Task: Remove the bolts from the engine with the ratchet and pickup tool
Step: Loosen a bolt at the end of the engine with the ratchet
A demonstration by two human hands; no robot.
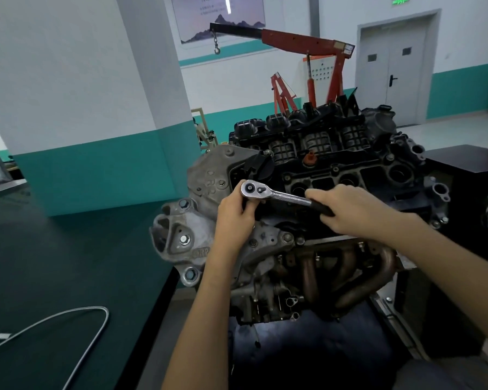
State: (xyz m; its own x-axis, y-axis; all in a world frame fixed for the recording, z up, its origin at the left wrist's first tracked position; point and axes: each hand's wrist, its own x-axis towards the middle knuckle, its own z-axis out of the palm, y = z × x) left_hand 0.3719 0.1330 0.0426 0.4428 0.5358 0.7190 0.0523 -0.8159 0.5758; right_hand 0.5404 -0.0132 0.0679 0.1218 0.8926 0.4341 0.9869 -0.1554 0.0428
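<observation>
A dirty engine [335, 170] stands in front of me with its black top cover facing up. A chrome ratchet [276, 194] lies across the near left part of that cover, head to the left. My left hand [235, 218] holds the ratchet under its head, where whatever it sits on is hidden. My right hand [347, 208] grips the ratchet's black handle. A flexible pickup tool [76, 325], a thin silvery cable bent in a loop, lies on the dark green table [54, 263] at lower left.
A grey mounting bracket with several bolts [183, 239] sticks out of the engine's left end. Rusty exhaust pipes [350, 274] run below my right arm. A red engine crane [307, 46] stands behind. A black cabinet [468, 175] is on the right.
</observation>
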